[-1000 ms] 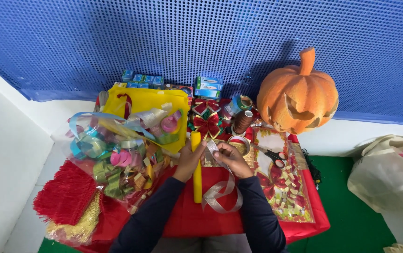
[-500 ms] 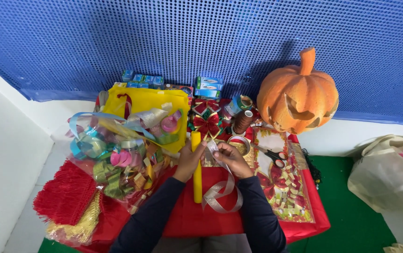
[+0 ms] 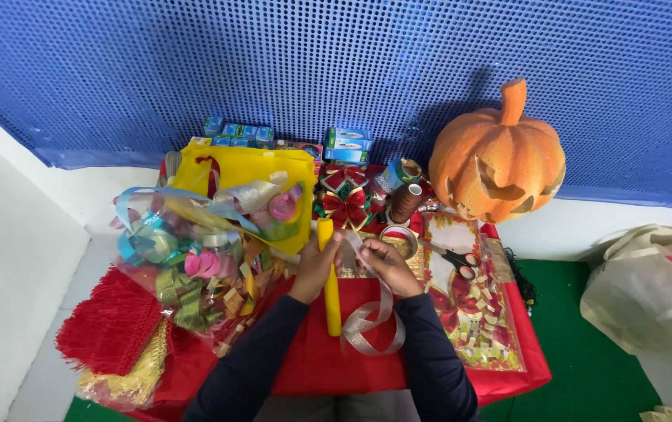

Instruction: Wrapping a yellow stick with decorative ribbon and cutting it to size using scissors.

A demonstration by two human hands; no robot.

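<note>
My left hand (image 3: 316,268) and my right hand (image 3: 387,264) meet over the middle of a red-covered table (image 3: 316,367). Both pinch a silvery ribbon (image 3: 373,320) that hangs down from the fingers and curls into a loop on the red cloth. A yellow stick (image 3: 329,275) lies upright between my forearms, partly under the left hand. Dark sleeves cover both arms.
A clear bag of coloured ribbon rolls (image 3: 195,258) and a yellow bag (image 3: 246,184) sit to the left. An orange carved pumpkin (image 3: 498,156) stands back right. Scissors (image 3: 453,255), a brown thread spool (image 3: 406,202), red bows (image 3: 345,205) and small blue boxes (image 3: 348,144) lie behind my hands. A beige bag (image 3: 648,289) rests on the floor.
Both hands stay at the same spot with the ribbon between the fingers; only small finger movement shows.
</note>
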